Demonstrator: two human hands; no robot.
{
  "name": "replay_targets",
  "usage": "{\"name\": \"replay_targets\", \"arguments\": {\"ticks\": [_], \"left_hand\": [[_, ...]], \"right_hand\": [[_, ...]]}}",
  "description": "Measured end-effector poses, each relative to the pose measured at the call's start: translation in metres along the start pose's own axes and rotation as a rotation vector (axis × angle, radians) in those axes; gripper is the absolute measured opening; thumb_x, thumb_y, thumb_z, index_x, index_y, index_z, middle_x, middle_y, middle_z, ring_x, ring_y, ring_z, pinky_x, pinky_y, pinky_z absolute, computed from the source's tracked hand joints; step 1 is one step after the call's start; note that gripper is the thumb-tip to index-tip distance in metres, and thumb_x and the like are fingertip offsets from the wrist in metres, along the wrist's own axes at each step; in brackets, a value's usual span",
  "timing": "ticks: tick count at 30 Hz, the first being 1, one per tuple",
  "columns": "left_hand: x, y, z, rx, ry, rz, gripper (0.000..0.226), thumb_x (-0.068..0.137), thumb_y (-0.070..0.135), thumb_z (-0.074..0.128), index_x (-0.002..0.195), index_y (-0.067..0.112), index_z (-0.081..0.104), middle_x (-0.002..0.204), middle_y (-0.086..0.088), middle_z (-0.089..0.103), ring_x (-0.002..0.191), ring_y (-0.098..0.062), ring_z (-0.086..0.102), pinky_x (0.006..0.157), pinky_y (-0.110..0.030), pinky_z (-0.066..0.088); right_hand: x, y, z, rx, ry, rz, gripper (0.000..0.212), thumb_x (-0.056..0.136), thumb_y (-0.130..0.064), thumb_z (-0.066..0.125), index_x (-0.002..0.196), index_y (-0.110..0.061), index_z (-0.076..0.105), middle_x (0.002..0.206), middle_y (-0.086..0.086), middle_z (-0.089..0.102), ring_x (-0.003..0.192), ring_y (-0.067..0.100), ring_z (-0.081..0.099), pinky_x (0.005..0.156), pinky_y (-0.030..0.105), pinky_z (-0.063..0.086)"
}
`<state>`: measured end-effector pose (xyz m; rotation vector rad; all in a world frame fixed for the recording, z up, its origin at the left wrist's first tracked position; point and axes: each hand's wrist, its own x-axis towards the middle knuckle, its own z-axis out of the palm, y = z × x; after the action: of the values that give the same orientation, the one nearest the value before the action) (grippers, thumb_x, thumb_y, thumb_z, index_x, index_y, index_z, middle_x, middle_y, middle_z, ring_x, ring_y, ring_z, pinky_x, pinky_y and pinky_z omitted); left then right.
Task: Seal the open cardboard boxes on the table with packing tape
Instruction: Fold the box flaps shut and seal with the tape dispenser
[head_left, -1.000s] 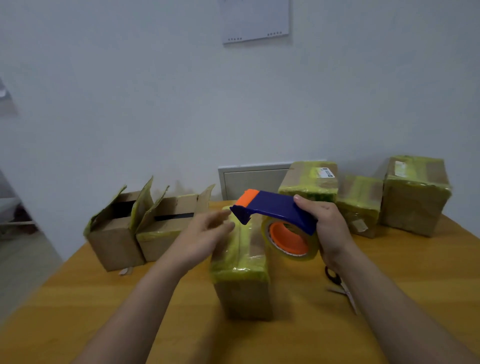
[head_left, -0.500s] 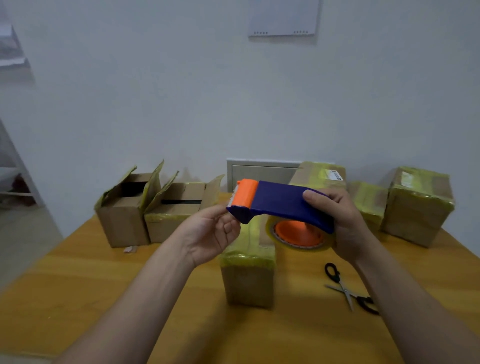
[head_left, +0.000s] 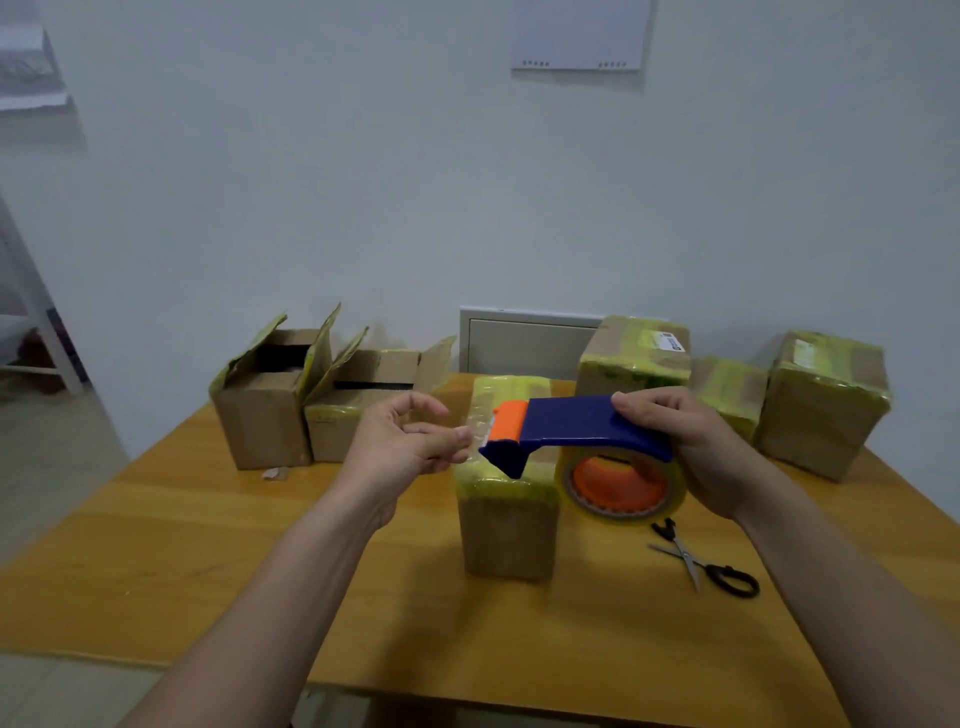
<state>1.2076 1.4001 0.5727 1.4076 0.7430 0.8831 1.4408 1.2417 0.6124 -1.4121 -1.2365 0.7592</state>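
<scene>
My right hand (head_left: 696, 452) grips the blue handle of a tape dispenser (head_left: 582, 426) with an orange tip and a clear tape roll (head_left: 623, 486), held over a tape-wrapped cardboard box (head_left: 509, 519) at the table's middle. My left hand (head_left: 410, 447) is just left of the orange tip. Its fingertips reach a short clear tape end there, and its thumb is lifted apart from them. Two open boxes (head_left: 260, 415) (head_left: 363, 421) stand at the back left with their flaps up.
Three taped boxes (head_left: 634, 358) (head_left: 727, 395) (head_left: 826, 405) line the back right of the wooden table (head_left: 208, 545). Black-handled scissors (head_left: 701, 566) lie right of the middle box. A white wall stands close behind the table.
The dispenser has come lower and slightly right over the middle box. My left hand has drawn a little to the left of its tip, with the thumb opening away from the fingers.
</scene>
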Motion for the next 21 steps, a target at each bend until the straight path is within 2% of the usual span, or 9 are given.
{"name": "replay_targets", "arguments": {"ticks": [4, 7, 12, 14, 18, 21], "left_hand": [[-0.005, -0.012, -0.001, 0.002, 0.023, -0.007, 0.034, 0.077, -0.001, 0.085, 0.099, 0.007, 0.060, 0.074, -0.016, 0.075, 0.069, -0.023, 0.073, 0.055, -0.026, 0.055], [-0.007, -0.011, 0.002, 0.005, 0.008, 0.011, 0.033, 0.079, 0.000, 0.084, 0.098, 0.007, 0.059, 0.074, -0.017, 0.075, 0.068, -0.022, 0.074, 0.055, -0.027, 0.056], [-0.003, -0.011, -0.001, -0.060, -0.032, -0.063, 0.033, 0.081, 0.001, 0.083, 0.099, 0.009, 0.056, 0.077, -0.013, 0.076, 0.066, -0.019, 0.072, 0.052, -0.023, 0.054], [-0.001, -0.013, -0.003, -0.121, -0.028, -0.105, 0.034, 0.083, -0.001, 0.081, 0.097, 0.011, 0.052, 0.078, -0.011, 0.075, 0.064, -0.017, 0.071, 0.050, -0.021, 0.053], [0.000, -0.015, -0.008, -0.131, 0.007, -0.088, 0.035, 0.083, -0.002, 0.080, 0.093, 0.013, 0.049, 0.076, -0.009, 0.075, 0.068, -0.018, 0.073, 0.051, -0.021, 0.054], [-0.001, -0.014, -0.006, -0.104, 0.007, -0.056, 0.036, 0.084, -0.003, 0.080, 0.088, 0.013, 0.048, 0.076, -0.011, 0.075, 0.070, -0.021, 0.074, 0.051, -0.022, 0.054]], "right_hand": [[-0.006, -0.002, -0.005, -0.027, 0.082, 0.079, 0.048, 0.090, -0.048, 0.060, 0.089, -0.003, 0.078, 0.085, 0.015, 0.075, 0.074, 0.025, 0.070, 0.068, 0.028, 0.054], [-0.006, -0.006, -0.005, -0.008, 0.134, 0.078, 0.047, 0.084, -0.049, 0.065, 0.083, -0.005, 0.077, 0.082, 0.018, 0.074, 0.070, 0.030, 0.069, 0.063, 0.031, 0.058], [-0.002, -0.016, -0.006, -0.020, 0.140, 0.054, 0.045, 0.079, -0.054, 0.067, 0.075, -0.010, 0.078, 0.078, 0.016, 0.074, 0.067, 0.029, 0.069, 0.067, 0.034, 0.057], [-0.002, -0.016, -0.005, -0.053, 0.117, 0.063, 0.044, 0.083, -0.054, 0.065, 0.075, -0.013, 0.080, 0.079, 0.014, 0.075, 0.071, 0.027, 0.071, 0.070, 0.035, 0.056], [-0.005, -0.011, -0.007, -0.098, 0.055, 0.142, 0.040, 0.091, -0.050, 0.060, 0.088, -0.016, 0.081, 0.091, 0.010, 0.078, 0.086, 0.023, 0.071, 0.080, 0.035, 0.052], [-0.002, -0.005, -0.002, -0.033, 0.236, 0.164, 0.036, 0.098, -0.043, 0.061, 0.089, -0.013, 0.080, 0.089, 0.013, 0.078, 0.085, 0.029, 0.072, 0.080, 0.040, 0.055]]}}
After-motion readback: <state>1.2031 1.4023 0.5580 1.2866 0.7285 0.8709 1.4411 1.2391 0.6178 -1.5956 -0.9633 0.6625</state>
